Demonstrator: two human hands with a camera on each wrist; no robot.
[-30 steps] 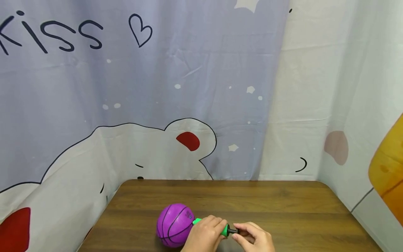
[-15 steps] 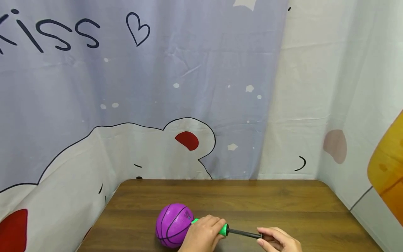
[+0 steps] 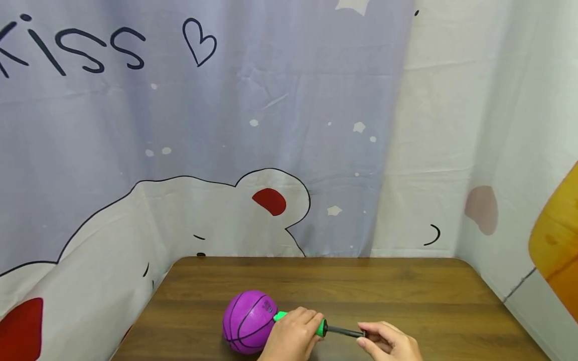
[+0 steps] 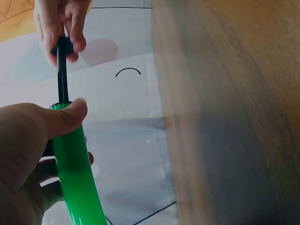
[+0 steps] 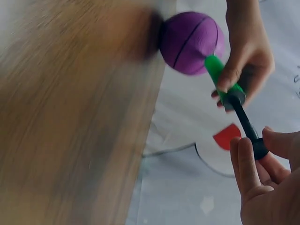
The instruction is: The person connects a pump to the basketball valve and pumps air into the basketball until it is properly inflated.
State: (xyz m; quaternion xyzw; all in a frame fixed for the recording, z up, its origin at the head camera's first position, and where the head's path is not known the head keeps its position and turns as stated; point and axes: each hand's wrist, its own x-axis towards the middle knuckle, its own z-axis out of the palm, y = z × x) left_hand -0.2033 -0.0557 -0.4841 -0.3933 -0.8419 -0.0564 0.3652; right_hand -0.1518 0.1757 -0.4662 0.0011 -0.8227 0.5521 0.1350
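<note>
A purple basketball [image 3: 248, 323] with black lines rests on the table, and the tip end of a green hand pump [image 3: 321, 328] meets its right side. My left hand [image 3: 293, 333] grips the pump's barrel, thumb along it near the black collar in the left wrist view. From the barrel a black rod [image 3: 343, 331] sticks out to the right, partly drawn. My right hand [image 3: 390, 343] pinches the black knob [image 5: 260, 148] at the rod's end between thumb and fingers. The ball's surface dimples around the pump's tip in the right wrist view.
The brown wooden table [image 3: 406, 286] reaches back to a printed curtain [image 3: 271, 100], which hangs behind it and along both sides. The curtain shows bears, stars and lettering.
My right hand first pulled the rod far out to the right, then came back a little left, pushing part of it in. The left hand and ball stay nearly in place.
</note>
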